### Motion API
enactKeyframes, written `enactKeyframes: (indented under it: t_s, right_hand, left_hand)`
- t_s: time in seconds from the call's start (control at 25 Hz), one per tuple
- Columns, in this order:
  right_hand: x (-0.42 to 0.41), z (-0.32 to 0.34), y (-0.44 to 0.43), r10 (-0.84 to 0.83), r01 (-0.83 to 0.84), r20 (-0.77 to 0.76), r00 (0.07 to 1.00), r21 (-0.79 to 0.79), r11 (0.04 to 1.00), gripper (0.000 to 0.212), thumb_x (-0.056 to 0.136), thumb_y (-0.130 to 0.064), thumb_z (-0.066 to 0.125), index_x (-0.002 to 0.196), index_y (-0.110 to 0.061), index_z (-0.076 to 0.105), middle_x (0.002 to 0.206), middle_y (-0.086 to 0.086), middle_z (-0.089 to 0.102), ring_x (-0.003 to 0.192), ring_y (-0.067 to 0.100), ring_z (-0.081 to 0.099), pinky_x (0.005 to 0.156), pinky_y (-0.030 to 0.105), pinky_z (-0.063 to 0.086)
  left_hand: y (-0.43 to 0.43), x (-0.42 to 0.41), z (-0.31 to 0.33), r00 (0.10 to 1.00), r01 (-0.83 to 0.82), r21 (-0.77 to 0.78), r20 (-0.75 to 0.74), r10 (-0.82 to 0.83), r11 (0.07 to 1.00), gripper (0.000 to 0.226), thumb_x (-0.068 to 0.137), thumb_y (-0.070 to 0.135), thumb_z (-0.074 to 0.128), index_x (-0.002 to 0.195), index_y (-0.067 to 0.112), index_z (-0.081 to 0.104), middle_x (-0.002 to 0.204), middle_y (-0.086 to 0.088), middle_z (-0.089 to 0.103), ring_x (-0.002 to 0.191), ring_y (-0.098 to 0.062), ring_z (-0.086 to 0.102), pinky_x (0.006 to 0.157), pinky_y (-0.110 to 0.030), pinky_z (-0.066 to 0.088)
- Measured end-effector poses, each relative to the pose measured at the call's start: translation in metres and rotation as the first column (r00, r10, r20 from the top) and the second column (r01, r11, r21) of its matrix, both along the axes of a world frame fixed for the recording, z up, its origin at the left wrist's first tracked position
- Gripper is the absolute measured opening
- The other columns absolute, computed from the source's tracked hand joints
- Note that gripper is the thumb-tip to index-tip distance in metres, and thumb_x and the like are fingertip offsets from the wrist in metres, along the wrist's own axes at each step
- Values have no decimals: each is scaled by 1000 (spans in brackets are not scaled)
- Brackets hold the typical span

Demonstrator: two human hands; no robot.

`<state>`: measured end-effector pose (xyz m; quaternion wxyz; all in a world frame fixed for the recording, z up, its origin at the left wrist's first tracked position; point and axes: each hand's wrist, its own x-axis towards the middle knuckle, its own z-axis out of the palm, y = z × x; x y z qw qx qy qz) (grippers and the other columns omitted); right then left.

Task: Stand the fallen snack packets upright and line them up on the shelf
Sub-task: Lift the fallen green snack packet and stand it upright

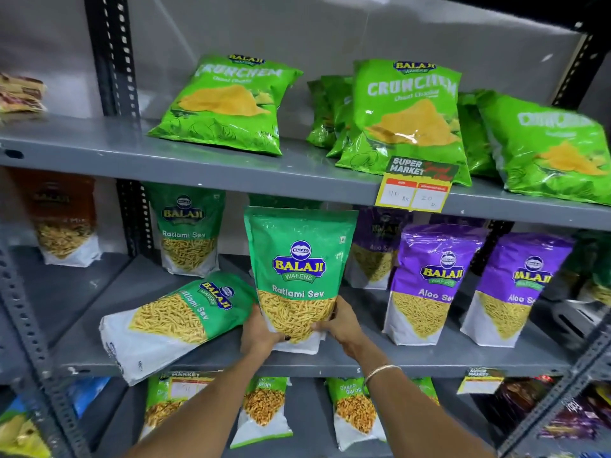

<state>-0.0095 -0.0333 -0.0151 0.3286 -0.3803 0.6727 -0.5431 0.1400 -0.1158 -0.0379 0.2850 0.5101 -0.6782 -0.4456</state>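
Nearest the camera, two bare forearms reach up from the bottom edge toward the middle shelf (pixel 429 360) of a grey metal rack; the one on the right wears a thin bangle (pixel 382 370). The left hand (pixel 259 335) and the right hand (pixel 340 327) clasp the lower corners of a green Ratlami Sev packet (pixel 299 276) from either side, fingers wrapped round its white base, holding it upright at the front of the shelf with its label facing out. Touching it on the left, a second green Ratlami Sev packet, the fallen one (pixel 172 322), lies on its side, its white bottom hanging over the near left edge of the shelf. To the right of the hands, two purple Aloo Sev packets (pixel 429 282) stand upright side by side near the front, with more purple ones behind. Farther back on the left, another green packet (pixel 188 229) stands upright, and an orange packet (pixel 62 216) stands in the bay beyond the slotted post. On the shelf above, bright green Crunchem bags (pixel 406 117) lean back against the wall, and a yellow price tag (pixel 416 186) hangs from the shelf edge
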Motion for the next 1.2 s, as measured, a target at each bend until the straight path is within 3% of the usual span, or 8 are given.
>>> enactKeyframes:
  t_s: [0.32,0.6,0.68,0.76,0.8,0.88,1.0,1.2]
  right_hand:
    - [-13,-23,-13,6,-9,88,996,31,999,80,48,1,75,123,0,47,129,22,57,121,35,52,102,55,44]
    - [-20,-18,-9,77,-88,106,991,108,990,79,53,-3,78,124,-1,45,123,17,59,115,27,56,98,41,48]
    - [-21,-11,-5,68,-86,78,995,246,965,55,65,0,77,110,-3,47,100,13,63,80,8,67,70,23,55]
    - [-22,1,-2,59,-84,68,996,468,880,23,77,1,68,82,-9,47,58,7,53,30,2,50,34,13,40]
    - [-22,6,0,105,-116,51,993,554,824,18,81,1,62,71,-7,49,43,5,48,22,5,42,30,12,35]
    - [-19,9,2,160,-188,101,982,608,772,27,86,2,50,59,-3,55,29,4,44,21,11,37,32,11,34]
    - [9,11,-10,248,-291,157,956,620,729,26,87,-6,54,63,0,62,33,8,59,28,17,56,30,21,47]
    - [95,11,-48,190,-309,278,942,494,813,26,77,-18,69,64,-2,53,35,7,57,30,16,56,36,21,50]
  left_hand:
    - [-5,-9,-18,1000,-26,-46,-6,26,999,59,60,6,83,103,4,43,117,-19,61,110,-33,58,88,-42,50]
    - [1,-14,-11,1000,-8,17,-6,8,1000,74,61,5,82,120,1,38,126,-21,55,118,-34,53,97,-43,47]
    - [4,-7,3,1000,7,70,22,-8,998,92,61,4,82,135,1,28,137,-22,47,126,-34,47,105,-42,42]
    - [2,8,19,990,52,42,132,-57,998,102,66,10,80,144,-1,16,147,-21,37,135,-32,38,110,-35,35]
    - [-1,20,28,979,67,1,193,-66,998,98,69,14,78,145,-2,18,148,-20,36,136,-30,37,110,-33,33]
    - [-10,47,44,963,77,-77,263,-54,994,78,75,16,73,140,-2,34,144,-19,43,132,-28,43,106,-29,35]
    - [-35,97,68,937,50,-166,350,12,985,52,80,20,68,126,-1,53,132,-18,57,122,-28,53,99,-31,41]
    - [-90,177,88,901,86,-152,433,-11,985,49,92,20,52,133,-6,46,137,-18,51,124,-28,51,89,-30,42]
